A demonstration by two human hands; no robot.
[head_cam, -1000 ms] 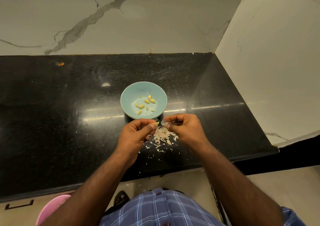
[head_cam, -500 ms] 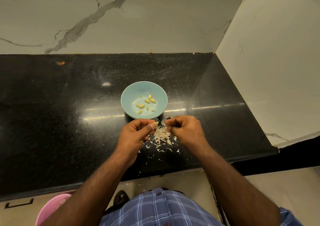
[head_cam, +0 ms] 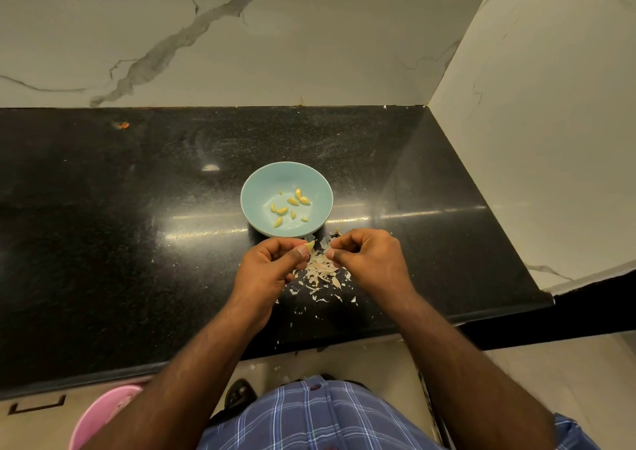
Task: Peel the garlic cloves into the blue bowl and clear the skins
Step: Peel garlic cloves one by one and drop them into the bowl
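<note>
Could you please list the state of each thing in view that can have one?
Bowl: upright on the counter, holding peeled cloves.
Left hand: pinching a clove.
Right hand: fingers curled; whether it holds skin is unclear.
Skins: loose pile on the counter between the hands.
Pink tub: on the floor, contents hidden.

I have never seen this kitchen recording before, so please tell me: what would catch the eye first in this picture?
The blue bowl stands out at the middle of the black countertop, with several peeled cloves inside. Just in front of it, the left hand pinches a garlic clove while the right hand hovers close, fingers curled. Between and below the hands lies a pale pile of skins, with flakes scattered toward the counter edge.
</note>
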